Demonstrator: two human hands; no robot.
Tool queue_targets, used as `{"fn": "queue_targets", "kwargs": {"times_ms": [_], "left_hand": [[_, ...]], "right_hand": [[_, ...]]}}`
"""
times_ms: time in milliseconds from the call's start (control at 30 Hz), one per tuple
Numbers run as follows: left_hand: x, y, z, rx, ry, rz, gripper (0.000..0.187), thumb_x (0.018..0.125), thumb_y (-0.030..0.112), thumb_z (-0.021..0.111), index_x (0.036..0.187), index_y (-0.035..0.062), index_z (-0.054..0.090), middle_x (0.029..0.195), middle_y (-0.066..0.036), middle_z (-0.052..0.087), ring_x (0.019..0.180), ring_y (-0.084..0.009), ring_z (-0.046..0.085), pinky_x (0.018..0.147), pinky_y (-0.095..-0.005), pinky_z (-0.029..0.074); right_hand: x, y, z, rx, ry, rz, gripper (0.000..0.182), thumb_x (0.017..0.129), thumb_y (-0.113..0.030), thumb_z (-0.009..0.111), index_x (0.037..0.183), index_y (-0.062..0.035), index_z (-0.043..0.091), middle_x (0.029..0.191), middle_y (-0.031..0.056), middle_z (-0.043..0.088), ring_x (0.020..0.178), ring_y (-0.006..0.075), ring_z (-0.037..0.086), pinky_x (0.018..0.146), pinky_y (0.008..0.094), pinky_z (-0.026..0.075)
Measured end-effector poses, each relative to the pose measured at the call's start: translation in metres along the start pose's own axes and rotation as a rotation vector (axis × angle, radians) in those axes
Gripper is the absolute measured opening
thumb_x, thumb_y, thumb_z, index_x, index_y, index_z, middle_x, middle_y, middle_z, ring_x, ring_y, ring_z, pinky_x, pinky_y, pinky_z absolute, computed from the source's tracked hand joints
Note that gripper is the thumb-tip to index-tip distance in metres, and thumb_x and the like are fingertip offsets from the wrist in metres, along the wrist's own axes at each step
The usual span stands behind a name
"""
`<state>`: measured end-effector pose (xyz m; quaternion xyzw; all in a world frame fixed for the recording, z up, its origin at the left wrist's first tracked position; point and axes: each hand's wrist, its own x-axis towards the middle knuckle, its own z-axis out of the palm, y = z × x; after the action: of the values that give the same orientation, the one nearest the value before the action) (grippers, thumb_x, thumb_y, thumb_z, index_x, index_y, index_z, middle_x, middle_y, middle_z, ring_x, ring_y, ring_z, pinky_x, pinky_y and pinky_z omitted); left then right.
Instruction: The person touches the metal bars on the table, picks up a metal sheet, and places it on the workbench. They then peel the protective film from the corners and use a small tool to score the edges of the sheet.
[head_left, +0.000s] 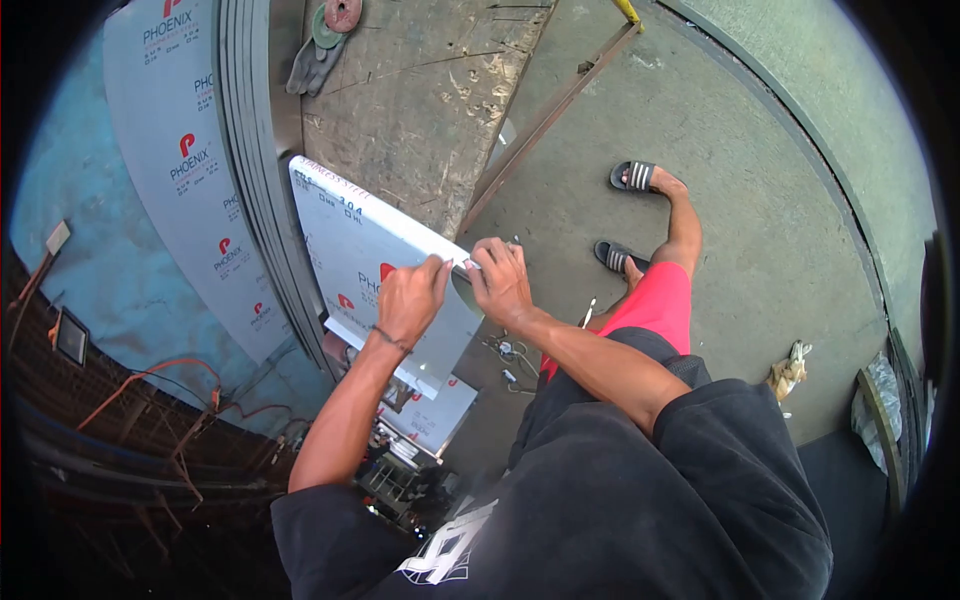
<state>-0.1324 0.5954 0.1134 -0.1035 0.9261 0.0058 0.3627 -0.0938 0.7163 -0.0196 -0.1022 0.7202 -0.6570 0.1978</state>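
Observation:
A bent stainless steel panel (335, 255), covered in white-and-grey printed protective film, leans against the end of a worn wooden workbench (410, 110). At the near corner of its folded top edge, my left hand (408, 300) is closed, thumb and fingertips pinching the film. Just beside it my right hand (502, 282) is closed too, its fingertips pinched at the same corner. A small darker patch of panel shows beneath the fingers. How much film lies between the fingertips is hidden.
Grey gloves (315, 68) and round discs (340, 14) lie on the bench. Stacked film-covered sheets (190, 170) stand at the left. A rusty metal bar (550, 130) runs beside the bench. A person's sandalled foot (632, 177) is on the floor, with cables (510, 360) near the panel.

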Motion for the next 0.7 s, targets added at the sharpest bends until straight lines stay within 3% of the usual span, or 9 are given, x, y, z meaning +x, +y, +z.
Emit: {"fn": "queue_targets", "kwargs": {"times_ms": [167,267,333,467,633,700], "left_hand": [[-0.005,-0.011,0.013,0.014,0.07,0.044,0.023,0.094,0.023,0.062,0.081,0.0041,0.063,0.062,-0.022,0.062,0.059,-0.0431,0.063,0.054,-0.0502,0.05],[-0.028,-0.014,0.013,0.021,-0.078,0.007,0.021,0.094,0.023,0.061,0.083,0.0051,0.064,0.062,-0.022,0.062,0.059,-0.0437,0.062,0.054,-0.0505,0.05],[-0.014,-0.004,0.006,-0.08,0.091,-0.07,0.02,0.094,0.024,0.061,0.087,0.0056,0.066,0.064,-0.023,0.063,0.061,-0.0436,0.063,0.055,-0.0509,0.051],[0.009,0.003,0.006,-0.044,0.096,-0.052,0.021,0.094,0.025,0.063,0.087,0.0051,0.067,0.063,-0.022,0.062,0.061,-0.0423,0.063,0.055,-0.0499,0.05],[0.01,-0.006,-0.008,0.011,-0.11,0.014,0.024,0.092,0.025,0.063,0.082,0.0044,0.068,0.068,-0.022,0.065,0.068,-0.0427,0.065,0.062,-0.0507,0.052],[0.019,-0.003,-0.008,0.017,-0.076,0.003,0.024,0.092,0.026,0.063,0.082,0.0044,0.069,0.069,-0.022,0.065,0.069,-0.0427,0.065,0.063,-0.0509,0.052]], "right_hand": [[0.002,-0.001,0.001,-0.005,-0.005,-0.014,0.012,0.086,-0.008,0.066,0.092,-0.0064,0.056,0.101,0.0097,0.056,0.095,0.0289,0.056,0.086,0.0434,0.038],[-0.003,-0.002,-0.001,-0.006,-0.01,-0.011,0.012,0.086,-0.008,0.065,0.092,-0.0066,0.055,0.101,0.0096,0.055,0.096,0.0288,0.056,0.086,0.0436,0.038],[0.005,0.001,-0.001,-0.012,-0.007,-0.02,0.013,0.086,-0.008,0.065,0.093,-0.0066,0.055,0.101,0.0096,0.055,0.096,0.0287,0.056,0.086,0.0437,0.038],[0.004,-0.002,-0.002,-0.015,-0.001,-0.05,0.011,0.087,-0.006,0.064,0.093,-0.0058,0.054,0.099,0.0092,0.055,0.094,0.0278,0.055,0.084,0.0416,0.038],[0.001,-0.001,-0.001,-0.017,-0.008,-0.011,0.013,0.087,-0.007,0.064,0.095,-0.0063,0.054,0.101,0.0096,0.055,0.096,0.0283,0.056,0.086,0.0429,0.037],[0.001,-0.002,0.001,-0.016,-0.005,-0.001,0.014,0.087,-0.006,0.064,0.096,-0.0058,0.053,0.1,0.0097,0.055,0.096,0.0284,0.056,0.087,0.0438,0.037]]}}
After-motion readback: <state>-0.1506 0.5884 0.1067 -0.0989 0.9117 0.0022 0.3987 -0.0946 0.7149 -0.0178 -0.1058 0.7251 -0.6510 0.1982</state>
